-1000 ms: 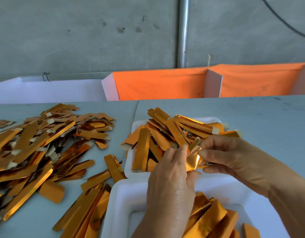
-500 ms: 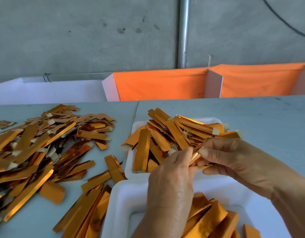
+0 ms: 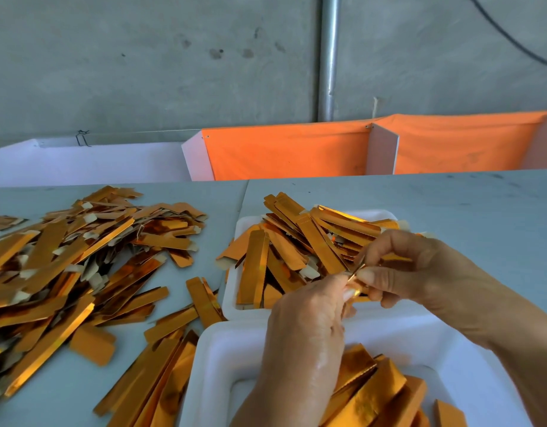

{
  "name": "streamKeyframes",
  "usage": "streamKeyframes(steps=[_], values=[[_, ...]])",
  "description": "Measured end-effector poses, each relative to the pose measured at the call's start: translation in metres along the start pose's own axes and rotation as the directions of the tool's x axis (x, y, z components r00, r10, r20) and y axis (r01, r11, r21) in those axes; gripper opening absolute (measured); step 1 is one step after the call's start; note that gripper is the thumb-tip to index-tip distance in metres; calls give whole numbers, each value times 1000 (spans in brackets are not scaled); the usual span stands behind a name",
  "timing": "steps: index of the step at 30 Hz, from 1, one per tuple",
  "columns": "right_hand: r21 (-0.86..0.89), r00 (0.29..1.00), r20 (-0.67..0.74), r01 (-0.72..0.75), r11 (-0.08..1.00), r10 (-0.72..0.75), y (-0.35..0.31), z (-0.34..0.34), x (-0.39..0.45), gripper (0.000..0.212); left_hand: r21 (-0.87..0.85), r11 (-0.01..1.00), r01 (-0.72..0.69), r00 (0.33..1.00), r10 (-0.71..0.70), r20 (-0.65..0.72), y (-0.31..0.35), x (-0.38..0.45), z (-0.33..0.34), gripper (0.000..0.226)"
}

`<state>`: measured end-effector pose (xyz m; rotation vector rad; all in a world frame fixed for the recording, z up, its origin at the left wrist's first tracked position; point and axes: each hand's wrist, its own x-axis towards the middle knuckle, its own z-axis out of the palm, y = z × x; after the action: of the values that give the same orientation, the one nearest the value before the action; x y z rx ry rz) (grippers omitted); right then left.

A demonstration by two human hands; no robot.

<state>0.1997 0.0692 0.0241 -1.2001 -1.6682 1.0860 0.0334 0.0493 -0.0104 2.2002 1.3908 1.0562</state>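
In the head view, we hold 1 shiny gold foil-faced card strip between our 2 hands, in the air. The left hand nips its lower end between thumb and forefinger. The right hand curls thumb and fingers round its upper part. We judge this to be a fold or crease, and to do it well we should keep both pinches close together, press evenly along the edge and not let the foil face buckle. The fingers hide most of the strip. Only a thin edge shows, so its long axis seems to run from the left fingertips up and away to the right ones. Its upper end points at the far white foam tray, heaped with similar strips just beyond the fingers. The near white foam tray lies below them. A loose heap of gold strips lies well left of the fingers on the pale grey table.
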Motion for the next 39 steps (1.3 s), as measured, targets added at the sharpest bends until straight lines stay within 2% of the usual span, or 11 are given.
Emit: streamKeyframes(steps=[4,8,10,15,19,21,23,27,31,35,39], values=[[5,999,-6,46,999,-46,1,-4,1,25,126,992,-19,994,5,109,1,-1,-5,33],[-69,995,56,92,993,-88,1,-6,-1,6,234,965,-118,992,102,77,-3,0,-3,31],[-97,996,42,85,992,-81,1,-5,0,10,263,953,-153,988,144,54,-5,1,-1,28],[-140,999,-18,25,990,-27,5,-2,2,14,227,965,-128,991,133,-4,-2,-1,4,66],[-12,999,37,-2,1000,2,3,-6,0,11,83,993,-79,994,85,-74,-4,-1,3,52],[111,998,53,-27,993,22,2,-8,-1,5,-23,999,-40,998,38,-53,-4,-1,1,48],[162,998,67,-26,986,15,4,-12,-1,9,-108,994,7,999,-11,-30,-3,-1,-1,46],[151,995,92,18,988,-32,4,-16,-3,15,-240,967,90,996,-86,24,-5,-1,-2,45],[115,988,139,45,992,-61,3,-20,-4,15,-318,944,91,995,-77,59,-7,0,-4,28],[177,969,244,4,984,-48,-1,-23,-7,38,-369,925,91,995,-75,58,-7,2,-8,28],[96,979,188,63,993,-80,0,-22,-7,18,-342,936,84,996,-68,58,-6,1,-9,22]])
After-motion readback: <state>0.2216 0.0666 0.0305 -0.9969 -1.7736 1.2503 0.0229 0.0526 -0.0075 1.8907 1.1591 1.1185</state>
